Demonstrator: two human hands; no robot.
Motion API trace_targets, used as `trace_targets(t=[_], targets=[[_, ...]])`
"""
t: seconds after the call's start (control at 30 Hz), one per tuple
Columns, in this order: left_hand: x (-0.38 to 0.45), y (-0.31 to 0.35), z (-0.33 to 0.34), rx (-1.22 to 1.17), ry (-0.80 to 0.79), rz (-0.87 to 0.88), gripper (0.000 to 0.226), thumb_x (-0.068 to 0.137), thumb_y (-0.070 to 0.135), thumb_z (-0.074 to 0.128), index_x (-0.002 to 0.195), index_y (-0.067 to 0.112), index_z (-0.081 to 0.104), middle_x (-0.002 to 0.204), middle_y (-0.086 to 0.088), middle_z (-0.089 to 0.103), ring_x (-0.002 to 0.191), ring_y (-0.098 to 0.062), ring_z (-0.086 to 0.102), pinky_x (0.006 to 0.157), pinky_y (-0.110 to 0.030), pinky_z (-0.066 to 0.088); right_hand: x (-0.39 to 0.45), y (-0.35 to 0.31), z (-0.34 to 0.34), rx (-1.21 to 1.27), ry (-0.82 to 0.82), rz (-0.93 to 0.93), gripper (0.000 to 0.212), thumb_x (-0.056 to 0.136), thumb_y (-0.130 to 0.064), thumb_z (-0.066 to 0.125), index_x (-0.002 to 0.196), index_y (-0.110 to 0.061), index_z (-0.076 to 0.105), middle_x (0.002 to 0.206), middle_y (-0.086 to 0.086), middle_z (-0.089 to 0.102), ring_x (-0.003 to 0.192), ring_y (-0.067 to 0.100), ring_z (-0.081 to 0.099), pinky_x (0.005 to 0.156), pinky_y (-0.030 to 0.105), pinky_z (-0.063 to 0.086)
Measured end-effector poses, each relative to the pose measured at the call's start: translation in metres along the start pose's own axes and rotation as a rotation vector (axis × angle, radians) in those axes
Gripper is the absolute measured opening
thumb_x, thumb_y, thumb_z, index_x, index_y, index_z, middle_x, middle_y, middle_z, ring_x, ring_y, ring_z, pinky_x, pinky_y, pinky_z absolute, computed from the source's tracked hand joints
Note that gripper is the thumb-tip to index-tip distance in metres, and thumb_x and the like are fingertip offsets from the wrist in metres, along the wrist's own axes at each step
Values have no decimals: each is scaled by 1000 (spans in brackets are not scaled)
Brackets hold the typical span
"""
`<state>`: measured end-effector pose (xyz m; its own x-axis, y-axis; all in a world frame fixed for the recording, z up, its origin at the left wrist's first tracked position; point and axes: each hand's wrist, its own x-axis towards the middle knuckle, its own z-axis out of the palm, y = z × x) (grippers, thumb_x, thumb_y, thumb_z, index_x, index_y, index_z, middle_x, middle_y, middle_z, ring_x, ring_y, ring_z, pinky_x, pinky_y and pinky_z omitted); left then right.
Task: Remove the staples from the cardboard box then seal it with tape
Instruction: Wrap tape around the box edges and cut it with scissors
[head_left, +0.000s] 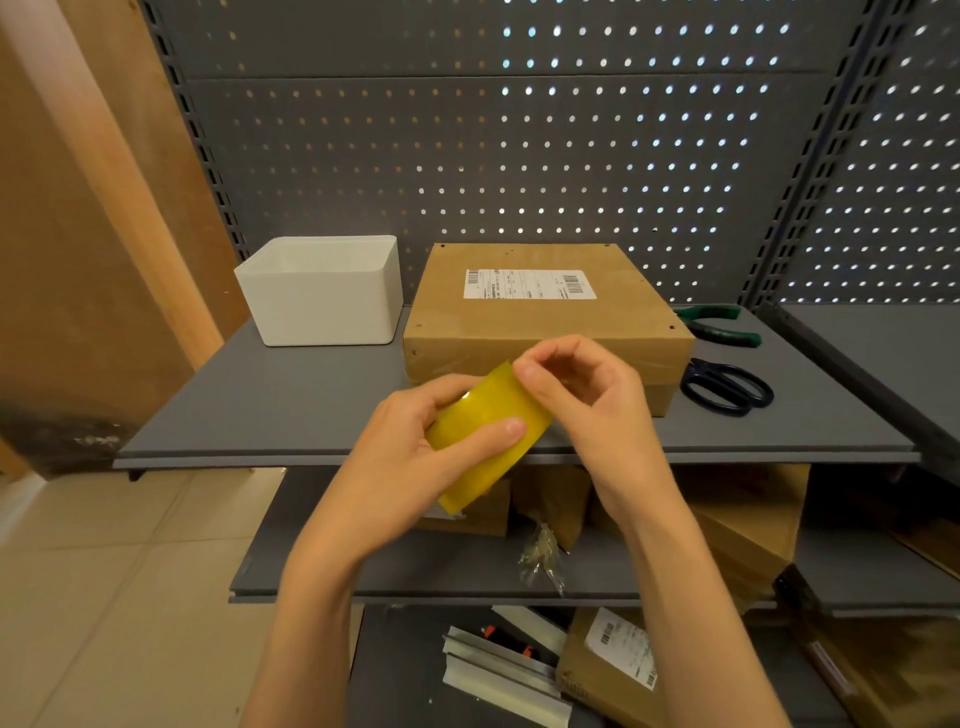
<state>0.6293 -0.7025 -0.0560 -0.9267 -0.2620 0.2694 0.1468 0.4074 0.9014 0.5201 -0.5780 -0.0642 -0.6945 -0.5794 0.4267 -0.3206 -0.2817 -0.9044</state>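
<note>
- A white bin (322, 291) is sitting at the left of the shelf (291, 405), likely waiting there for pulled staples.
- The left hand (415, 441) is gripping the yellow tape roll (488, 431), fingers and thumb curled round it, steadying it in front of the shelf edge.
- The right hand (582, 395) is picking at the roll's upper edge, thumb and curled fingers closing on it (probably hunting the loose end).
- The cardboard box (540, 317) is lying closed just behind the hands.
- Pliers (719, 325) and scissors (727, 387) are lying beside the box, within reach.
</note>
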Motion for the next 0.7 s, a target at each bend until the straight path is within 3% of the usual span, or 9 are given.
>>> trace_targets(t=[0.27,0.43,0.53,0.63,0.7], targets=[[-4,-5,-1,-67,41,-97,35,75,52,59,107,36,60,93,17,67,86,-4,65,63,-15,52,15,8,15,-104,132,-120,8,81,-8,69,81,-16,68,79,-8,67,81,5,62,72,16,48],[2,7,-3,-199,243,-223,26,80,46,59,78,20,65,62,1,70,52,-7,66,46,-14,47,36,-9,32,-268,164,-359,6,80,-9,70,81,-15,69,78,-8,67,78,2,60,73,17,47],[4,6,-7,-191,357,-282,31,84,47,58,67,21,62,55,-5,68,48,-14,65,47,-21,51,52,-19,42,-360,94,-494,2,81,-12,69,82,-13,70,79,-5,67,78,3,60,73,21,48],[-2,4,-10,-266,349,-281,33,80,50,60,80,18,64,61,-6,71,52,-14,67,48,-21,51,69,-18,48,-384,-16,-407,4,83,-13,67,84,-10,69,81,-3,68,78,8,62,75,30,51],[-7,4,-11,-354,309,-287,39,75,50,60,92,15,65,67,-6,72,57,-13,69,50,-21,52,81,-14,49,-377,-75,-333,3,84,-13,67,85,-11,68,80,-6,67,73,4,61,73,27,51]])
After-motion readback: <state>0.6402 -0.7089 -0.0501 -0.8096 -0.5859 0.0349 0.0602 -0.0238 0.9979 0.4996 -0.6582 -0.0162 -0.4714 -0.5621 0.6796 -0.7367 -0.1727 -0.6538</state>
